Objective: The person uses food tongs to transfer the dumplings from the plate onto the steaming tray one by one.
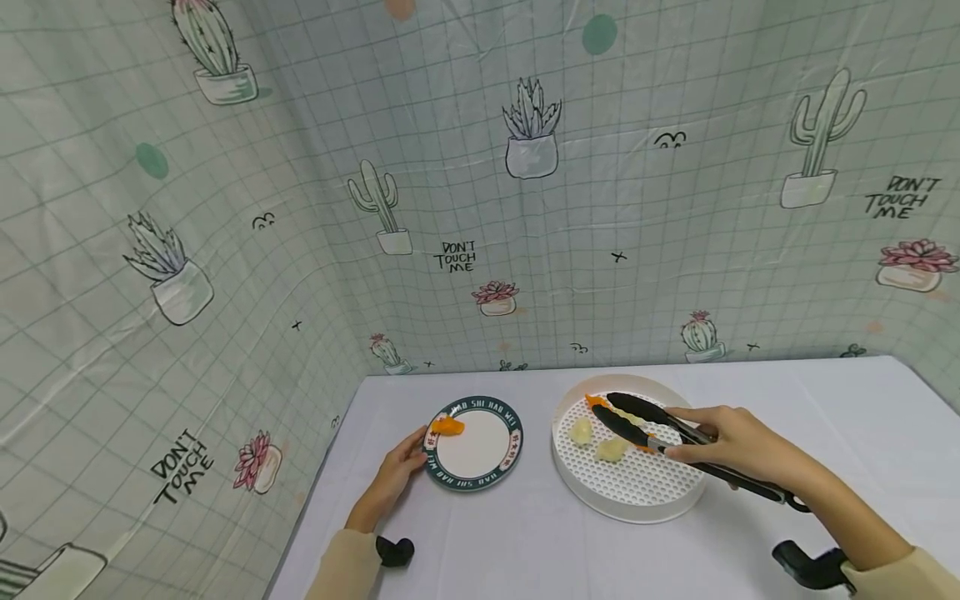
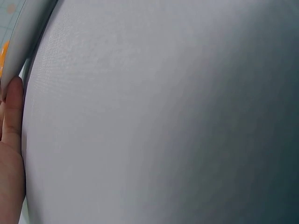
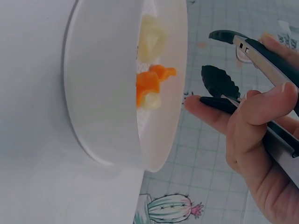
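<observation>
In the head view my left hand (image 1: pixel 397 467) holds the left rim of a round plate (image 1: pixel 474 450) with a dark green patterned border. An orange, dumpling-like piece (image 1: pixel 447 426) lies on the plate near that rim. My right hand (image 1: pixel 738 442) grips black-tipped metal tongs (image 1: pixel 619 426) over a round white steamer tray (image 1: pixel 637 510) with a perforated base. The tongs' tips are apart, and the right wrist view shows nothing between them. Pale yellow pieces (image 1: pixel 611 451) and orange pieces (image 3: pixel 148 83) lie in the tray, partly hidden by the tongs in the head view.
Plate and tray stand side by side on a white-covered table (image 1: pixel 517 542). A patterned cloth (image 1: pixel 450 208) with cactus drawings hangs behind and to the left. Black wrist mounts (image 1: pixel 810 565) stick out from both sleeves.
</observation>
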Demonstrator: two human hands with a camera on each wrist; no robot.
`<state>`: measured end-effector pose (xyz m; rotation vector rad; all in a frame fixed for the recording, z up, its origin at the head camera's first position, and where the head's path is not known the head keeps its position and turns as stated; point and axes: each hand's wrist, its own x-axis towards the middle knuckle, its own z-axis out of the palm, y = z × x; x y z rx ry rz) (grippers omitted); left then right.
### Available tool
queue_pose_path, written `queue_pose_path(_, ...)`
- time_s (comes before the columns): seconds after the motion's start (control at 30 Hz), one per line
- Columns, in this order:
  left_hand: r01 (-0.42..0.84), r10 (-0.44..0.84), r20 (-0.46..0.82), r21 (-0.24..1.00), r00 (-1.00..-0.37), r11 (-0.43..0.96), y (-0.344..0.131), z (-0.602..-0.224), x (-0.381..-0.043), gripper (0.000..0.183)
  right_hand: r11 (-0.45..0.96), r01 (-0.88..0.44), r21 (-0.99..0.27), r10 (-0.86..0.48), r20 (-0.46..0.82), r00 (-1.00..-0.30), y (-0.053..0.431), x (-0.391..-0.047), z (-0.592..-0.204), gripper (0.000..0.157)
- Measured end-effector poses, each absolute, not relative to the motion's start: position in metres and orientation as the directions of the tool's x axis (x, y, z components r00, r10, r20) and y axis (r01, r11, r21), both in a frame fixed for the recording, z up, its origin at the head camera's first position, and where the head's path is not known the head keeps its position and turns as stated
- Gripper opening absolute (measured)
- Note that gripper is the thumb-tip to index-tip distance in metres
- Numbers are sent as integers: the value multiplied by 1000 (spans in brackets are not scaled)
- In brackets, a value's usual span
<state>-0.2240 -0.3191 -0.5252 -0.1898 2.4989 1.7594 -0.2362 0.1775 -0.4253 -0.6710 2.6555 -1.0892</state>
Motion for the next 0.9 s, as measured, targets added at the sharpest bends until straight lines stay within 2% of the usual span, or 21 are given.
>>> queue_pose_path(0.47,-145,-60,-133,928,-989,343,-318,-526,-228,52,517,-396,-759,-562,47,-826,132,-255,-425,69)
queue_pose_path(0.9,-165,-81,-146,921,-986,352,-319,-526,-226,52,477,-391,-787,-606,28,-795,78,-270,-431,70)
